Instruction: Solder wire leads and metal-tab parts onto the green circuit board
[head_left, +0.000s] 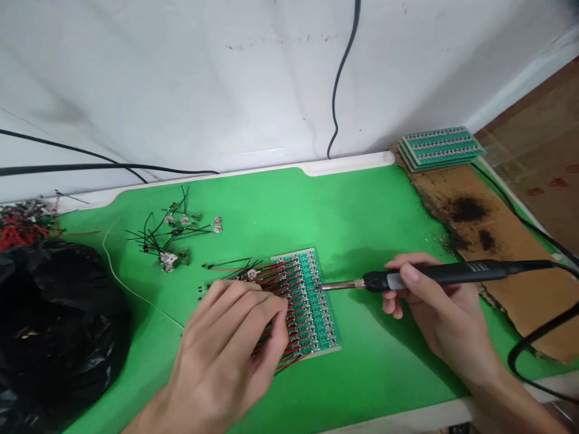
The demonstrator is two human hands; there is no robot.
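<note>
My right hand [438,301] is wrapped round the black handle of a soldering iron [420,277]. The iron's metal tip reaches left to the right-hand rows of a green circuit board panel [323,307] lying on the mat. Many red and black wires [296,295] run from the panel's left rows out to the left. Over these wires my left hand [230,343] is closed, thumb and forefinger pinched together beside the panel's left side. What the pinch holds is hidden by the fingers. Behind that hand lie small metal parts with black leads [251,274].
On the green mat [362,211] lies a loose cluster of black-leaded parts [169,232]. A black plastic bag [58,325] and a red-black wire heap [27,220] sit left. Stacked panels [443,146] rest on scorched cardboard [511,253] at right. The iron's cord [534,334] loops right.
</note>
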